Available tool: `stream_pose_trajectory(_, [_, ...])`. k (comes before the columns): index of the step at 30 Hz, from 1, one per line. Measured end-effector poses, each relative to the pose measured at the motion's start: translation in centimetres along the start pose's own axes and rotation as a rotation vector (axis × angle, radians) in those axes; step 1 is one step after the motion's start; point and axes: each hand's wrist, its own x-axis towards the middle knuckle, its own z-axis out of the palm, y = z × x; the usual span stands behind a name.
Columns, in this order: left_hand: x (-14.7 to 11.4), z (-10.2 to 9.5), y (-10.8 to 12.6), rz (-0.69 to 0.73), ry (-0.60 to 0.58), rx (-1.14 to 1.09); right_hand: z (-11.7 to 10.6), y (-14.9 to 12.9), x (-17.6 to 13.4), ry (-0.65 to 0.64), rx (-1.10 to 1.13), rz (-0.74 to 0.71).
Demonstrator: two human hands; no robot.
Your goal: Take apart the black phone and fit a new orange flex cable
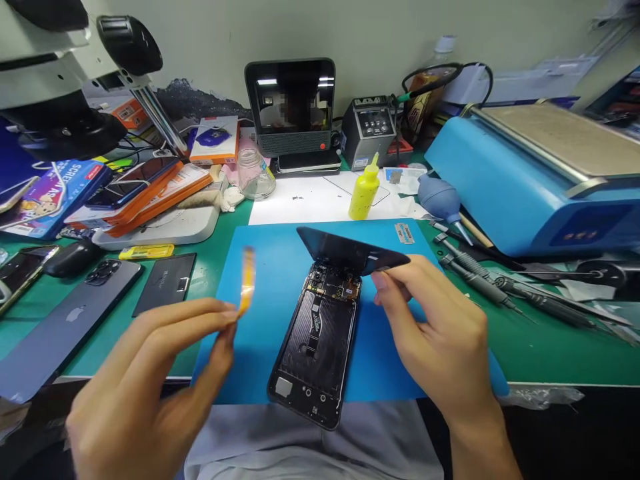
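My left hand (160, 373) pinches a thin, shiny amber strip (247, 283) between thumb and fingertips, left of the phone; it is blurred, so I cannot tell whether it is tape or a flex cable. An opened phone (317, 340) lies on the blue mat (400, 360), its circuit board and a black ribbon cable exposed. Above its far end, a dark phone panel (350, 252) is tilted up. My right hand (430, 320) grips this panel's right edge between thumb and fingers. Whether the panel is a screen or back cover cannot be told.
On the left lie a flat black battery-like block (165, 283), a grey phone (75, 327) and a yellow case (147, 251). A microscope (60, 80) overhangs there. Behind the mat stands a yellow bottle (365, 190). Screwdrivers (480, 277), an air blower (440, 199) and a blue machine (520, 180) are right.
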Motion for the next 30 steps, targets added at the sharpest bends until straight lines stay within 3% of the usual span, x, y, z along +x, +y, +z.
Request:
stream_pose_trajectory(3, [0.2, -0.2, -2.4, 0.041, -0.134, 0.272, -0.1, 0.0, 0.0, 0.007, 0.012, -0.022])
stream_pose_trajectory(6, [0.1, 0.1, -5.1, 0.062, -0.248, 0.221, -0.1, 0.1, 0.0, 0.016, 0.019, -0.032])
stream_pose_trajectory(9, [0.0, -0.5, -5.9, 0.062, -0.324, 0.158, -0.1, 0.1, 0.0, 0.02, 0.029, -0.036])
stream_pose_trajectory(11, [0.3, -1.0, -4.8, 0.072, -0.323, 0.172, -0.1, 0.1, 0.0, 0.021, 0.032, -0.033])
stream_pose_trajectory(13, [1.3, -1.0, -2.7, 0.071, -0.221, 0.249, -0.1, 0.1, -0.1, 0.021, 0.034, -0.031])
stream_pose_trajectory(15, [2.6, -0.1, -0.2, 0.189, -0.155, 0.241, -0.1, 0.1, -0.2, 0.022, 0.033, -0.034])
stream_pose_trajectory(18, [4.7, 2.7, 2.7, 0.487, -0.293, 0.219, -0.1, 0.1, -0.2, 0.02, 0.031, -0.035])
stream_pose_trajectory(19, [5.3, 3.7, 3.3, 0.529, -0.311, 0.239, -0.1, 0.1, -0.2, 0.019, 0.03, -0.035])
stream_pose_trajectory(24, [6.6, 7.0, 3.6, 0.686, -0.34, 0.274, -0.1, 0.1, -0.2, 0.009, 0.043, -0.046])
stream_pose_trajectory(30, [6.9, 7.3, 3.2, 0.743, -0.34, 0.282, -0.1, 0.3, -0.5, -0.003, 0.054, -0.037])
